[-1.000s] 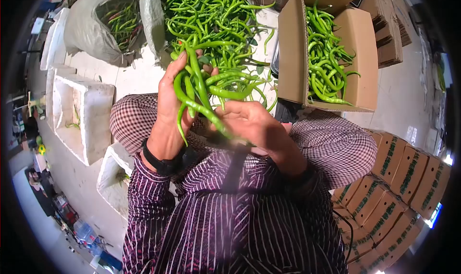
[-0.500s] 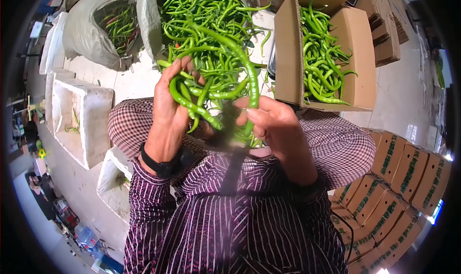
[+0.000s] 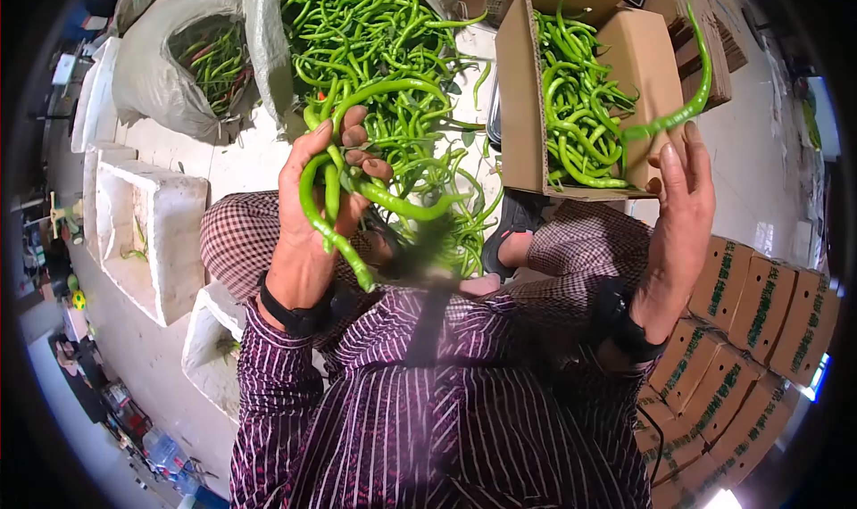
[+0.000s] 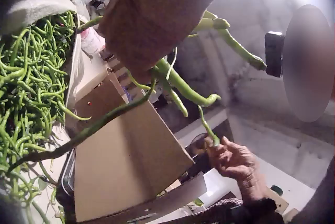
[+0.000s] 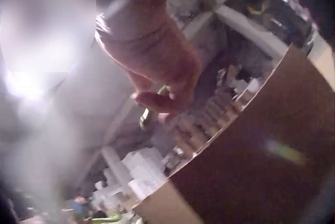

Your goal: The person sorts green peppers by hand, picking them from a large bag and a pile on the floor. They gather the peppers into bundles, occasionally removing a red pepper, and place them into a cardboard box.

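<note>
My left hand (image 3: pixel 308 210) curls round several long green peppers (image 3: pixel 402 207), whose ends stick out past the fingers; in the left wrist view they hang from the hand (image 4: pixel 152 25). On the right, my right hand (image 3: pixel 680 219) is raised at the open cardboard box's near right corner. One curved green pepper (image 3: pixel 703 72) is at its fingertips, and the right wrist view shows the hand (image 5: pixel 162 62) pinching a pepper (image 5: pixel 146 118). The box (image 3: pixel 520 107) holds a heap of green peppers (image 3: pixel 576 116). A large pile of peppers (image 3: pixel 366 36) lies beyond my left hand.
A pale sack (image 3: pixel 152 63) with red and green peppers stands at the far left. White foam boxes (image 3: pixel 178 241) are left of my knee. Stacked cartons (image 3: pixel 754 317) stand at the right, flattened cardboard (image 3: pixel 714 45) behind the open box.
My right hand has moved from beside my left hand, over my lap, to the right by the open box, carrying one pepper. My left hand has stayed nearly in place with its peppers.
</note>
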The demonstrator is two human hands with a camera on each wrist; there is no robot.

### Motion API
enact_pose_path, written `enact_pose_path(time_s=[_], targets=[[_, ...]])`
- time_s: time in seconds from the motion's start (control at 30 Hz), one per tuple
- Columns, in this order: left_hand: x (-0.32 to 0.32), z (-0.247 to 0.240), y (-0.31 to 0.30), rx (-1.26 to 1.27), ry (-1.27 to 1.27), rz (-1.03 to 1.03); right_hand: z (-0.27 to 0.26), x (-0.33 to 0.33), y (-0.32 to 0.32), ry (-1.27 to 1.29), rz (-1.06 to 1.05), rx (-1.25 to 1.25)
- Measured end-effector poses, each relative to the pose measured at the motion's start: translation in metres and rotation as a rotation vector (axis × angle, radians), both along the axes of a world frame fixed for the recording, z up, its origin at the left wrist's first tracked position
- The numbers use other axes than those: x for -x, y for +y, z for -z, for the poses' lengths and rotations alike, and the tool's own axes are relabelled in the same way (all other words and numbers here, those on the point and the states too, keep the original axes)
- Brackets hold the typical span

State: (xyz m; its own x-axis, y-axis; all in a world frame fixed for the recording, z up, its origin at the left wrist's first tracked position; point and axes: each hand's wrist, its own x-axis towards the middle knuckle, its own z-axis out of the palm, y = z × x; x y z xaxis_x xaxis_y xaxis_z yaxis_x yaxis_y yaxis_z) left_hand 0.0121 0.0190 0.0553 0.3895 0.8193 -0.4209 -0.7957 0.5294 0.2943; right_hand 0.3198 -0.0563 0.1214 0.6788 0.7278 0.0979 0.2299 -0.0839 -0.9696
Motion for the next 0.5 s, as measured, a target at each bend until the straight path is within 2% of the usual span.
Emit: enact_pose_path(time_s=[0.03, 0.1, 0.17, 0.23, 0.27, 0.3, 0.33, 0.43, 0.5], targets=[[-0.001, 0.000, 0.000, -0.007, -0.076, 0.019, -0.004, 0.005, -0.004, -0.005, 0.004, -0.001], [-0.003, -0.004, -0.002, 0.014, -0.108, 0.030, -0.014, 0.027, -0.017, -0.034, -0.276, 0.301], [-0.008, -0.010, -0.002, 0.018, -0.113, 0.023, 0.038, 0.057, -0.028, -0.333, -0.688, 0.177], [-0.006, -0.008, -0.001, 0.020, -0.156, 0.038, 0.051, 0.093, -0.019, 0.186, -0.798, 0.367], [-0.006, -0.009, -0.002, 0.009, -0.104, 0.033, 0.062, 0.102, -0.016, 0.189, -0.808, 0.359], [-0.006, -0.010, -0.002, -0.003, -0.054, 0.028, 0.076, 0.109, -0.011, 0.514, -0.784, 0.374], [-0.003, -0.005, -0.003, -0.058, -0.134, 0.068, 0.086, 0.113, -0.008, 0.838, -0.747, 0.389], [-0.003, -0.004, -0.006, -0.137, -0.023, 0.104, 0.094, 0.116, 0.000, 0.945, -0.833, 0.326], [0.007, 0.007, -0.003, -0.203, -0.149, 0.236, 0.078, 0.117, 0.002, 0.929, -0.868, 0.351]])
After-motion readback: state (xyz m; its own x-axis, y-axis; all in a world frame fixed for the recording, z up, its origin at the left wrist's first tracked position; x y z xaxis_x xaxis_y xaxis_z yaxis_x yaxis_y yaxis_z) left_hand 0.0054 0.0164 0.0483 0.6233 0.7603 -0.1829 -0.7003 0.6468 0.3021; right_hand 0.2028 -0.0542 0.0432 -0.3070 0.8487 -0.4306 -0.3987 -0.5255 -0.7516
